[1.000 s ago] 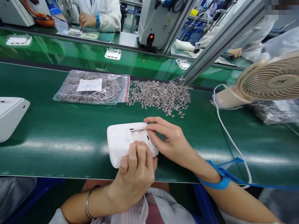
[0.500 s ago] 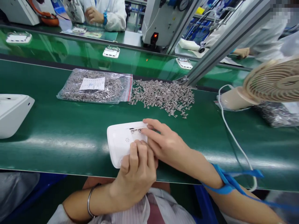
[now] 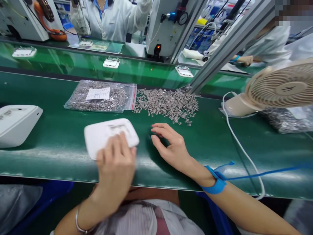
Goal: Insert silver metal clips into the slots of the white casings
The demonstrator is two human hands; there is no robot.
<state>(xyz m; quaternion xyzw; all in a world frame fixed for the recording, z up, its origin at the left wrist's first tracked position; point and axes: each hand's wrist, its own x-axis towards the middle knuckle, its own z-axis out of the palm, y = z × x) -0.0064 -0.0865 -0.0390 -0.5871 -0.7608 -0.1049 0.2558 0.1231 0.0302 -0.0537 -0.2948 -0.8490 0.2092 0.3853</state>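
My left hand (image 3: 117,163) grips the near right part of a white plastic device housing (image 3: 96,137) on the green belt. Its fingers are bent over the top face and blurred. On that face a small recess shows metal parts, too smeared to make out. To the right, my right hand (image 3: 171,143) is apart from the housing, its fingers curved and spread with nothing between them. Beyond it lies a loose pile of small metal clips (image 3: 168,104). A clear zip bag (image 3: 100,96) full of similar metal pieces sits left of the pile.
Another white device (image 3: 18,125) stands at the left edge. A beige fan (image 3: 259,94) with a white cable and another bag of parts (image 3: 283,120) are at the right. Behind a metal post (image 3: 227,45), several white units ride a second belt. Co-workers are across it.
My left hand has slid the white housing to the left. My right hand has let go of it and moved off to the right side.
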